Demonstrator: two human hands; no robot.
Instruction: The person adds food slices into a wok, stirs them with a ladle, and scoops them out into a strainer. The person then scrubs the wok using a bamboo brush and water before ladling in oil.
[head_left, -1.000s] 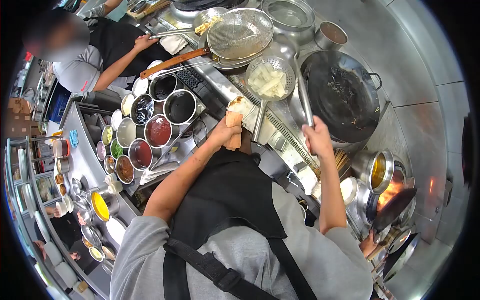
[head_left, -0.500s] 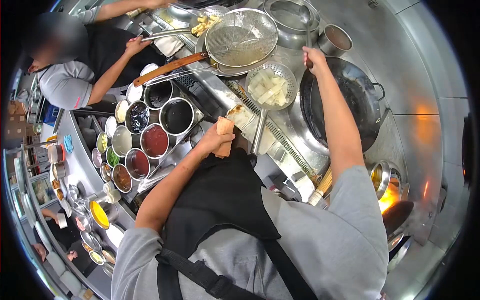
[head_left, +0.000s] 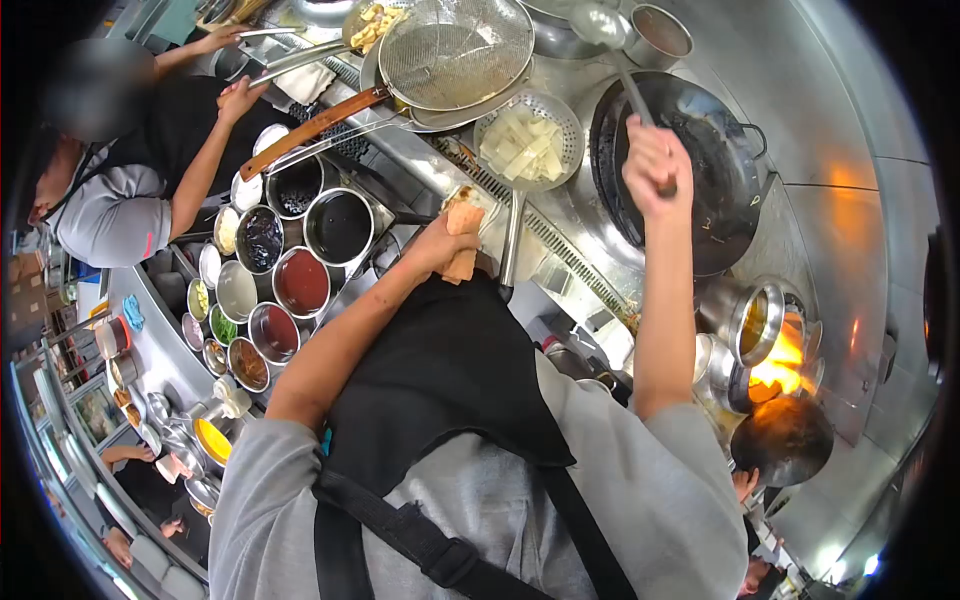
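My left hand (head_left: 442, 247) grips a folded orange-tan cloth (head_left: 464, 228) in front of my apron. My right hand (head_left: 656, 168) is closed round the handle of a metal ladle (head_left: 600, 26), raised over the left part of a large dark wok (head_left: 715, 190). The ladle's bowl is beside a small metal pot (head_left: 661, 42) of brownish liquid. The wok holds only a few small scraps. Left of it rests a perforated strainer (head_left: 574, 140) with pale, flat slices (head_left: 522, 146) in it, its handle pointing toward me.
A mesh sieve (head_left: 457, 50) with a wooden handle lies across the counter. Several sauce containers (head_left: 338, 226) stand at left. A co-worker (head_left: 110, 190) holds a strainer of yellowish food (head_left: 376, 26). Flames (head_left: 780, 365) rise at right beside another person's wok (head_left: 782, 441).
My right hand has moved back toward me with the ladle. My left hand still grips the cloth. The co-worker's arms have shifted left, and the flames at right have grown.
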